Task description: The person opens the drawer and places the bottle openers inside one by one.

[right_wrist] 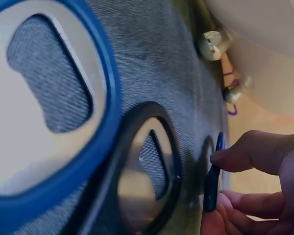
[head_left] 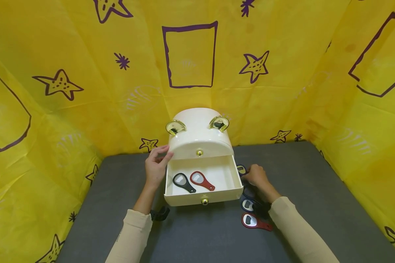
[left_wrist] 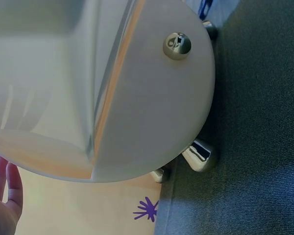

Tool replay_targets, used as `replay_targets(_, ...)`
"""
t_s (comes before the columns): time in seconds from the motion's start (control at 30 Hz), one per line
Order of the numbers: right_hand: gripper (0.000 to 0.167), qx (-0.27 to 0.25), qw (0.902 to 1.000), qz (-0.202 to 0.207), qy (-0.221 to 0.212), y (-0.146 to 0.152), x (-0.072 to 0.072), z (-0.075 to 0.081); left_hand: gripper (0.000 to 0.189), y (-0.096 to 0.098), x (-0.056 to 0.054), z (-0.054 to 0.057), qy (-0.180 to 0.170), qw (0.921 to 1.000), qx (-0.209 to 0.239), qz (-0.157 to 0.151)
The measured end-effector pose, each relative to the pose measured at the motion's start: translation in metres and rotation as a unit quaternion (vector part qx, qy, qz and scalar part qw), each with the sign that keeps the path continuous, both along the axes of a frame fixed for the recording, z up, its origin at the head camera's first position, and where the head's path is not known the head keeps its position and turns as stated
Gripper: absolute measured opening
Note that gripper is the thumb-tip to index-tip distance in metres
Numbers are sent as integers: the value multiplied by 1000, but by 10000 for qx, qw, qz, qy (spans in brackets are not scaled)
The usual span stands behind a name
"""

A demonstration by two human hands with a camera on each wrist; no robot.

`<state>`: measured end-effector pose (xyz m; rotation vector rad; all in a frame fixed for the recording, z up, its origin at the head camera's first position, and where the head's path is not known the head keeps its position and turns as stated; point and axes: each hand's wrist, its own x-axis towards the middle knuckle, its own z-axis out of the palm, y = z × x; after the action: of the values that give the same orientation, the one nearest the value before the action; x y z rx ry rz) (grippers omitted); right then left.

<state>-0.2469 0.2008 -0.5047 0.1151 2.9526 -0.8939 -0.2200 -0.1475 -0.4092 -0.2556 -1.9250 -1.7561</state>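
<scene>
A cream drawer box (head_left: 200, 137) with gold round ears stands with its lower drawer (head_left: 184, 200) pulled out. Inside lie a black bottle opener (head_left: 184, 182) and a red bottle opener (head_left: 202, 180). My left hand (head_left: 155, 168) touches the box's left side with extended fingers; in the left wrist view only part of that hand (left_wrist: 5, 200) shows. To the right of the drawer, my right hand (head_left: 257, 177) pinches a dark blue bottle opener (right_wrist: 212, 188) between thumb and fingers, tilted on edge close over the table.
Beside the drawer, a black bottle opener (right_wrist: 149, 171), a blue bottle opener (head_left: 247, 205) and a red bottle opener (head_left: 256, 222) lie in a row on the grey table (head_left: 210, 237). Yellow patterned cloth (head_left: 191, 54) encloses the back and sides.
</scene>
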Motion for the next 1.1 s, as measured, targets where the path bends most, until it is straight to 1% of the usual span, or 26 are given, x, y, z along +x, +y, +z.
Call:
replay_targets(0.2,20,-11,9998,86,152,8,-1,9,23,0,0,-1,-34,10000,-34,16)
replay_targets(0.4,37,-25,9997,151,201,17,-6,31,23,0,1,0,-22,10000,-44,-2)
replay_targets(0.53,38,-131,9992,190,319,22,-7,48,23,1,1,0,16,10000,-51,37)
replay_targets(0.7,38,-218,9979,231,570,23,-6,65,22,1,1,0,69,10000,16,67)
replay_targets(0.87,36,-256,9957,304,842,21,-1,81,21,1,1,-1,100,9999,29,76)
replay_targets(0.93,36,-291,9950,331,900,21,1,88,22,1,1,-1,102,9999,18,62)
replay_targets(1.1,38,-360,9949,301,892,19,5,102,22,1,1,0,76,10000,-2,44)
